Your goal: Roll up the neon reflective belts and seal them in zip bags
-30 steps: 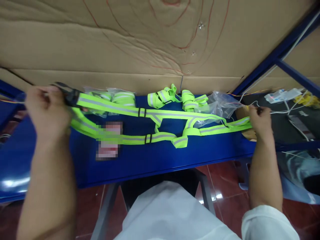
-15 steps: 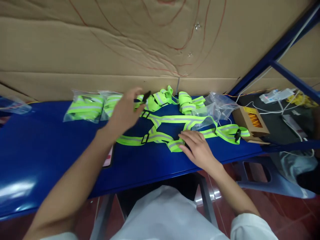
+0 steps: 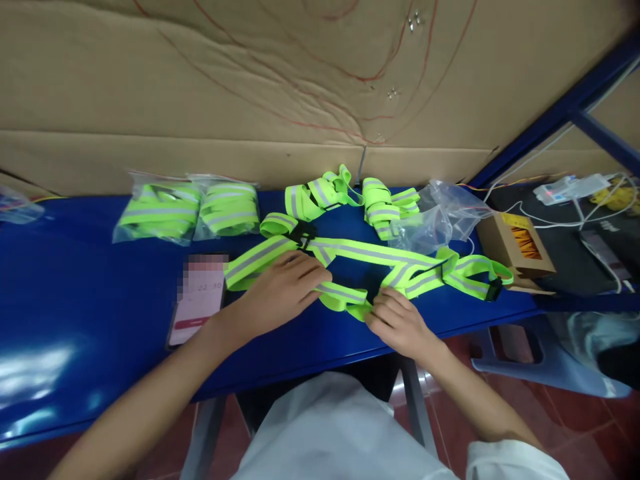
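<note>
A neon yellow-green reflective harness (image 3: 375,251) with grey stripes lies spread across the blue table. My left hand (image 3: 295,283) is closed on its near strap at the left, fingers curled over the webbing. Further right, my right hand (image 3: 397,320) pinches the same near strap where a branch joins it. A black buckle (image 3: 302,233) lies on the harness beyond my left hand. At the right end, a looped strap carries another black buckle (image 3: 494,289). My fingertips partly hide the strap they grip.
Two bagged strap bundles (image 3: 163,212) lie at the back left, near a phone (image 3: 197,300). Loose rolled straps (image 3: 313,199) and a clear plastic bag (image 3: 430,223) sit along the cardboard wall. An open cardboard box (image 3: 515,247) stands right, beside a blue metal frame (image 3: 600,133).
My left hand has come down from the far side onto the near strap, leaving the buckle on the table. My right hand has closed on the strap. The phone is now uncovered.
</note>
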`<action>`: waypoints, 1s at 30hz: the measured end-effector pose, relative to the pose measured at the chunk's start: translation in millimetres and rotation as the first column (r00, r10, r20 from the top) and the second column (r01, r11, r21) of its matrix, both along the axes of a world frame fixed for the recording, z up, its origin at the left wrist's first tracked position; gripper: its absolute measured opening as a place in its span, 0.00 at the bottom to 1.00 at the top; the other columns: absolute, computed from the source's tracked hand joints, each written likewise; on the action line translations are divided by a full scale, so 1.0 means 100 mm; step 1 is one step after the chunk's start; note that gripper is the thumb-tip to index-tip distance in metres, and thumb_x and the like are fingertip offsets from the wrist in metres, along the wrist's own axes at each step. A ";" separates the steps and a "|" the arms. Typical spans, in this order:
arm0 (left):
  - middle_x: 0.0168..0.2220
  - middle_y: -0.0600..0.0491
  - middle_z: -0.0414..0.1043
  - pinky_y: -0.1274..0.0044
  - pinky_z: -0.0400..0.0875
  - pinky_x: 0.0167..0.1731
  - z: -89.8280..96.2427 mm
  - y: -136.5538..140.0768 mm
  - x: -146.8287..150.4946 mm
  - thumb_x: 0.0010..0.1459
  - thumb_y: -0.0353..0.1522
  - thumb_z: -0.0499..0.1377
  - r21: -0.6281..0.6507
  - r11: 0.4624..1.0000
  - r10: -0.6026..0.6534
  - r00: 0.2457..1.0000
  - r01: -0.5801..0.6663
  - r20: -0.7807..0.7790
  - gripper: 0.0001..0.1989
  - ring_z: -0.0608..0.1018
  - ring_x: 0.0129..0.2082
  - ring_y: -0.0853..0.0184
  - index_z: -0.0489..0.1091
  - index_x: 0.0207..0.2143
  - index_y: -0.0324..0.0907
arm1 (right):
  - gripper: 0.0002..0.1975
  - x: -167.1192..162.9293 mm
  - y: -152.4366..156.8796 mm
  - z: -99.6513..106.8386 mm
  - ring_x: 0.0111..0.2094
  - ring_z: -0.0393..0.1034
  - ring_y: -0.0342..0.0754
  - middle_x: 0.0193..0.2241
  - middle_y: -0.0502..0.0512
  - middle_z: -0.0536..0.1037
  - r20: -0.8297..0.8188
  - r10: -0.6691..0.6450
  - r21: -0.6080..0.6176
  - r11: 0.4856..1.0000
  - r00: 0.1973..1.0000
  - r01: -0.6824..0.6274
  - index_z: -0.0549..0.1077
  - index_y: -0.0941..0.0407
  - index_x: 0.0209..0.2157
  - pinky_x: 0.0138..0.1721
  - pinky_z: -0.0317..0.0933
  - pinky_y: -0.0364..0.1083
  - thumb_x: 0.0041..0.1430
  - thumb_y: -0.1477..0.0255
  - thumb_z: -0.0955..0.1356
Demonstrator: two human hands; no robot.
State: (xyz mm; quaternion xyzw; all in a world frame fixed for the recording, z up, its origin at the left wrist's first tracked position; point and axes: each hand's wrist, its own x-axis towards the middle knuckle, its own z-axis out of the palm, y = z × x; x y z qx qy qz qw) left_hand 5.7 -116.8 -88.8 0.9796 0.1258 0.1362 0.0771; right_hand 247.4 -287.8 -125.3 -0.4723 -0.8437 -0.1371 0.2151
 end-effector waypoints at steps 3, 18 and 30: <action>0.40 0.50 0.79 0.67 0.70 0.49 0.03 -0.01 -0.07 0.67 0.26 0.56 0.051 0.999 0.013 0.995 -0.018 0.104 0.06 0.79 0.41 0.59 0.72 0.41 0.42 | 0.07 0.01 -0.11 0.01 0.44 0.75 0.48 0.33 0.49 0.81 0.108 0.000 0.012 1.000 0.994 -0.001 0.77 0.53 0.38 0.59 0.64 0.52 0.66 0.80 0.71; 0.44 0.49 0.81 0.68 0.71 0.47 0.31 -0.44 -0.15 0.68 0.50 0.59 -0.406 0.911 0.026 0.991 -0.078 -0.132 0.21 0.81 0.44 0.56 0.75 0.48 0.43 | 0.11 0.05 -0.40 0.29 0.47 0.80 0.53 0.38 0.54 0.86 -0.198 -0.012 -0.051 0.999 0.980 0.002 0.80 0.54 0.44 0.53 0.61 0.55 0.74 0.67 0.65; 0.33 0.37 0.80 0.72 0.66 0.30 0.04 -0.62 0.12 0.69 0.50 0.54 -0.100 0.718 0.587 0.675 -0.689 -0.447 0.26 0.84 0.34 0.49 0.75 0.43 0.35 | 0.21 -0.21 0.91 0.23 0.56 0.74 0.55 0.63 0.61 0.75 0.007 0.146 -0.381 0.915 0.989 -0.132 0.72 0.52 0.63 0.51 0.68 0.54 0.71 0.75 0.67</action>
